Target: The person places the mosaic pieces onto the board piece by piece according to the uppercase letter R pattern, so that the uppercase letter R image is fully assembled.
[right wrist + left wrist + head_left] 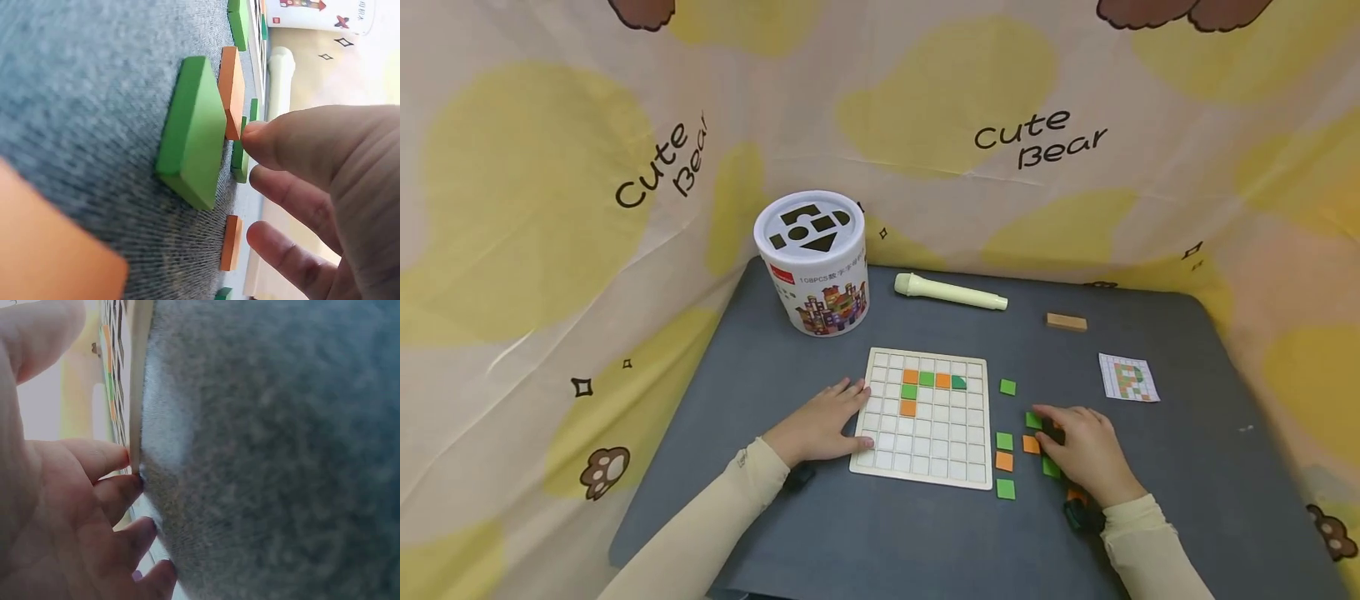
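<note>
My left hand [822, 423] rests at the left edge of a pale gridded board [887, 460], fingers spread and thumb on its lower left. In the left wrist view the fingertips touch the board's rim [139, 394]. Orange and green squares and one dark green rounded piece [958, 382] sit in the grid. Right of the board, my right hand [1086, 450] reaches over loose tiles. Its index finger and thumb are at a green tile [1033, 420], beside an orange tile [1032, 444]. Another green tile [200, 137] lies below the hand, partly hidden in the head view.
A small card [1128, 378] with a coloured grid pattern lies at the right. Behind the board are a white printed bucket [820, 287], a pale green toy microphone [951, 292] and a wooden block [1066, 322]. Several tiles, such as a green one [1006, 489], lie beside the board.
</note>
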Demonstrator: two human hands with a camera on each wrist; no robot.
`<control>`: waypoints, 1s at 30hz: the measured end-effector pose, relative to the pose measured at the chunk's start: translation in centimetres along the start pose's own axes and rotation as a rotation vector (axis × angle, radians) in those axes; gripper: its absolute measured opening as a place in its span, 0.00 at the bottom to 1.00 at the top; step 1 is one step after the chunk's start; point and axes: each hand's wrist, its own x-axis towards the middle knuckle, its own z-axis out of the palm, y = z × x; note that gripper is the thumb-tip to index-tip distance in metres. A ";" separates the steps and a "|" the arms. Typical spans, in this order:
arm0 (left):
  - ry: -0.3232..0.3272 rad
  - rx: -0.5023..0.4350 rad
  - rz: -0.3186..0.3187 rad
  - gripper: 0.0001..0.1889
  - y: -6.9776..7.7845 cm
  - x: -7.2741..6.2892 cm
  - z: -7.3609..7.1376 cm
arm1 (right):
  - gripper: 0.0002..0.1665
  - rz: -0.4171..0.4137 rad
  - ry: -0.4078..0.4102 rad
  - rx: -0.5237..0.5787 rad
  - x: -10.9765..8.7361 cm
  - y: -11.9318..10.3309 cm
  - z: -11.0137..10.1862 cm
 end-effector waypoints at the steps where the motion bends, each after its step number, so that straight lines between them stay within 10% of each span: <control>1: 0.003 -0.003 0.000 0.51 0.0 0.0 0.0 | 0.29 -0.009 0.000 -0.002 0.1 0.0 0.0; 30: -0.007 0.005 0.004 0.51 -0.3 -0.1 -0.1 | 0.24 -0.100 0.028 -0.064 2.1 -2.6 -0.1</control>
